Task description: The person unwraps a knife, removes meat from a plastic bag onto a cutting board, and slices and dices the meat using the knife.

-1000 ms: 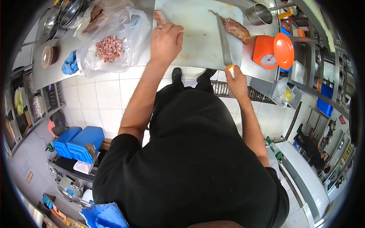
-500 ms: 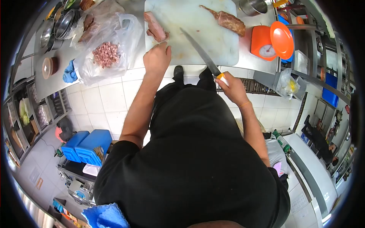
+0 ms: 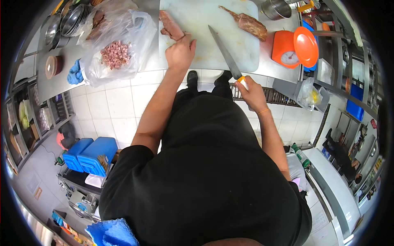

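My right hand (image 3: pixel 251 93) is closed around the yellow-and-white handle of a long knife (image 3: pixel 224 50). The blade lies across the white cutting board (image 3: pixel 205 57), its tip pointing up and to the left. At the board's left side, my left hand (image 3: pixel 179 56) has its fingers curled at the near end of a pinkish piece of cooked meat (image 3: pixel 170 25); the fingertips are partly hidden. A browner piece of meat (image 3: pixel 251 26) with a thin tail end rests at the board's upper right, apart from both hands.
Diced meat (image 3: pixel 115 55) lies on a clear plastic bag (image 3: pixel 137 45) left of the board. A blue cloth (image 3: pixel 75 73) and a lidded tub (image 3: pixel 53 67) are farther left. On the right stand an orange scale (image 3: pixel 284 48) and a metal pot (image 3: pixel 276 9).
My left hand has moved right and slightly forward against the meat's near end. The knife, still in my right hand, has shifted slightly to the right.
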Demonstrator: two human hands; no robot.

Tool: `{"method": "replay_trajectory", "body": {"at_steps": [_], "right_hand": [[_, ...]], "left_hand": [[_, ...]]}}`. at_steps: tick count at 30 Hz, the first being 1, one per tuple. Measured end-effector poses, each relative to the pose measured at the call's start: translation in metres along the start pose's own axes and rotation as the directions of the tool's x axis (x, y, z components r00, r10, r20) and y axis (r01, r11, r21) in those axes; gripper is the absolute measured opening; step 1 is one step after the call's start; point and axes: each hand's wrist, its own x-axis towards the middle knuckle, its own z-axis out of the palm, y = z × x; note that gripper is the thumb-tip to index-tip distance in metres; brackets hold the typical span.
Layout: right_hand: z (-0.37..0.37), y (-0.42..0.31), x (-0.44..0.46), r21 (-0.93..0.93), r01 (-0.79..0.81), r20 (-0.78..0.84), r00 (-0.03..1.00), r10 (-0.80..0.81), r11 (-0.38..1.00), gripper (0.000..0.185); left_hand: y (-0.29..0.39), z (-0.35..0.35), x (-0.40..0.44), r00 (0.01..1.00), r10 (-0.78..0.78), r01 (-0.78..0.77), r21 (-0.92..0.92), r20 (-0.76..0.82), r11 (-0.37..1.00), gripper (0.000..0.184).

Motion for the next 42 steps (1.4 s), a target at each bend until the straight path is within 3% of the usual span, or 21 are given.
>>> {"method": "replay_trajectory", "body": {"at_steps": [3,6,9,13,16,19,25,33,37,42], "right_hand": [[-0.004,0.003,0.0,-0.007,0.02,-0.033,0.999,-0.02,1.0,0.05],[-0.009,0.001,-0.002,-0.027,0.011,-0.048,0.999,-0.012,1.0,0.05],[-0.004,0.006,-0.001,-0.049,-0.009,-0.03,1.0,0.008,0.999,0.049],[0.0,0.004,0.0,-0.03,0.036,-0.058,0.998,-0.038,0.999,0.048],[0.001,0.001,0.0,-0.068,0.042,-0.066,0.997,-0.046,0.997,0.047],[-0.005,-0.007,0.0,-0.153,0.043,-0.067,0.996,-0.054,0.987,0.044],[-0.006,-0.025,-0.006,-0.307,0.066,-0.079,0.992,-0.094,0.95,0.039],[-0.005,-0.034,-0.01,-0.363,0.103,-0.057,0.99,-0.133,0.926,0.033],[0.011,-0.032,0.0,-0.378,0.041,0.0,0.999,-0.044,0.925,0.037],[0.011,-0.031,0.016,-0.355,0.071,0.014,0.997,-0.071,0.932,0.042]], "left_hand": [[0.01,-0.005,-0.002,0.998,0.047,-0.047,-0.019,0.042,0.999,0.026],[0.005,-0.017,0.013,0.973,0.216,-0.215,0.022,-0.077,0.976,0.028],[-0.003,-0.035,0.042,0.954,0.294,-0.281,0.177,-0.051,0.943,0.029],[-0.017,-0.029,0.066,0.933,0.316,-0.356,0.293,0.175,0.887,0.017],[-0.014,-0.024,0.073,0.921,0.342,-0.388,0.345,0.188,0.855,0.014],[-0.004,-0.014,0.066,0.916,0.347,-0.39,0.248,0.202,0.887,0.012],[0.017,0.001,0.038,0.951,0.309,-0.31,0.094,0.03,0.946,0.012],[0.012,-0.002,0.037,0.946,0.316,-0.321,0.072,0.076,0.944,0.01],[0.009,0.002,0.037,0.934,0.358,-0.358,0.069,0.016,0.931,0.01],[0.006,-0.003,0.035,0.931,0.361,-0.365,0.087,0.06,0.927,0.012]]}}
